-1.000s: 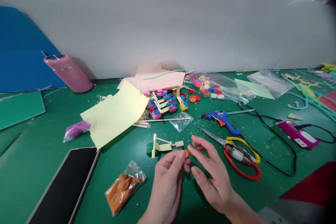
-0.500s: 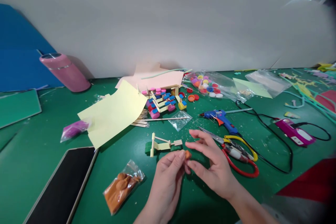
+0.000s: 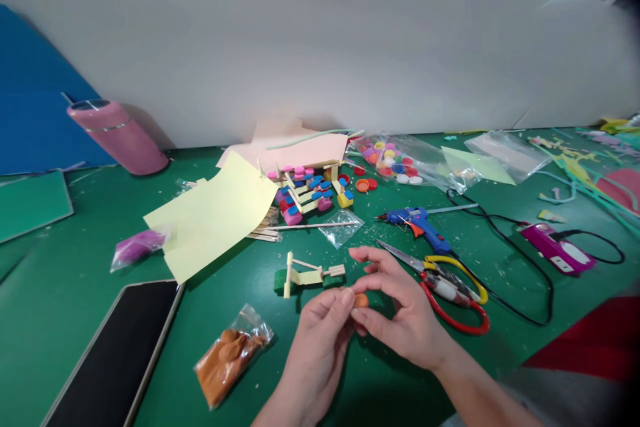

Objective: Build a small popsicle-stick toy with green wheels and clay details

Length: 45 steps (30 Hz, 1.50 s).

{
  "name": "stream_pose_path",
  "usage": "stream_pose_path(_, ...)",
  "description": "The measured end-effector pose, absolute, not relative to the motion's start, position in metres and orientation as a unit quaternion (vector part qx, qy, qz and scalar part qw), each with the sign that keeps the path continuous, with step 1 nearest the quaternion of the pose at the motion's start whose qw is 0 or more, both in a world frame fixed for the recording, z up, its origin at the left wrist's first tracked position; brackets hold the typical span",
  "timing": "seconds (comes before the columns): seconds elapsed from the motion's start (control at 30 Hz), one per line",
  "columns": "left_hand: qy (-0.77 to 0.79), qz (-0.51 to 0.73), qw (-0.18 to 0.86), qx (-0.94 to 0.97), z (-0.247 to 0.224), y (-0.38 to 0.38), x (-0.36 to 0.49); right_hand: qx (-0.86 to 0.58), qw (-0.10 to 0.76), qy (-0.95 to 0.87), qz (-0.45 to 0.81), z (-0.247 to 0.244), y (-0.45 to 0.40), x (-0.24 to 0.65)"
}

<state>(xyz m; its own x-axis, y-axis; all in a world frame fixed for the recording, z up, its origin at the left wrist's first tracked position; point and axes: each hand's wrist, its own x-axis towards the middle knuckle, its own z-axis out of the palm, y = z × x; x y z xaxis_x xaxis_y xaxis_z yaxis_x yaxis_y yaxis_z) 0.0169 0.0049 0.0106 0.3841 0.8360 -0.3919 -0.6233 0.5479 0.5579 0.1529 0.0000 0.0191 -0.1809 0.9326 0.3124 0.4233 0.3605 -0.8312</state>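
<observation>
A small lump of orange clay (image 3: 361, 301) is pinched between the fingertips of my left hand (image 3: 323, 333) and my right hand (image 3: 400, 310). Both hands meet around it low in the middle of the view. Just beyond my left hand, a small model of pale sticks and green blocks (image 3: 306, 277) stands on the table. To the left lies a clear bag of orange clay (image 3: 227, 360). Open scissors with red and yellow handles (image 3: 453, 287) rest right of my right hand.
A blue glue gun (image 3: 420, 223), its black cable and a magenta device (image 3: 557, 250) lie to the right. Colourful small models (image 3: 310, 193) and yellow paper (image 3: 215, 213) are farther back. A phone-like black slab (image 3: 115, 353) and a pink bottle (image 3: 123, 137) are left.
My right fingertips have closed in on the orange clay, which now looks wider and flatter between my hands. The whole view has shifted slightly.
</observation>
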Motion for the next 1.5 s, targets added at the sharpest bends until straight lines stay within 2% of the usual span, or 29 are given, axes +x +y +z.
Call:
stream_pose_path(0.27, 0.325, 0.449, 0.816, 0.164, 0.0097, 0.0041, 0.0154, -0.482, 0.438, -0.714, 0.256, 0.0166, 0.0007, 0.1539)
stream_pose_path(0.8, 0.312, 0.458, 0.818, 0.155, 0.0085, 0.0047, 0.0147, -0.453, 0.449, -0.727, 0.254, 0.0170, 0.0021, 0.1535)
stream_pose_path(1.5, 0.338, 0.447, 0.801, 0.210, 0.0065, 0.0053, 0.0142, -0.439, 0.403, -0.769, 0.231, 0.0118, 0.0042, 0.1608)
